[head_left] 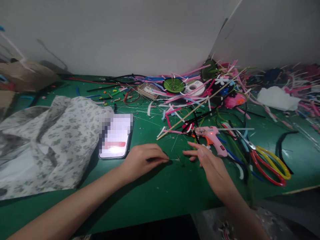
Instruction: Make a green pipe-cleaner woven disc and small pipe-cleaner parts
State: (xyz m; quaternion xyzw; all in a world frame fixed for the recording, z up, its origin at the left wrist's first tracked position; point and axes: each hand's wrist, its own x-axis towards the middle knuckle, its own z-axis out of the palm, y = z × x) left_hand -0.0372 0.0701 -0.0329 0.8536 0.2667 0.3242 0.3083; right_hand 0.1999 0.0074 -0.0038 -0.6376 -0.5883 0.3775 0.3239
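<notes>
Pinching one end of a thin, pale strand (pixel 173 160) in the left hand (pixel 143 158), pressing thumb and fingertips together on it. Pointing the rest of it out to the right, pretty much side to side across the near-middle of the green table (pixel 155 203). Ending in a tiny whitish bit, just short of the right hand (pixel 215 170). So yeah, lying right of the left grip and left of the right fingers, bridging part of the gap between both.

Being nearer to that free end with the right hand, but not touching it: spreading those fingers loose and apart, clamping on nothing. Hovering just over the table or resting on it? Not being able to tell, honestly, with something this fine.

Also having a pink glue gun (pixel 212 135) lying just beyond the right hand, showing a small orange light, plus scissors (pixel 252 146) farther right with red and yellow handles. Having a lit phone (pixel 117 133) just beside the left hand on its left, next to a patterned cloth (pixel 70 140). Running a long wooden stick (pixel 185 117) diagonally from the middle toward the far right, over a messy pile of fuzzy strips (pixel 172 109), and having a white roll (pixel 200 88) sitting near a green dish (pixel 174 85) at the far side.
</notes>
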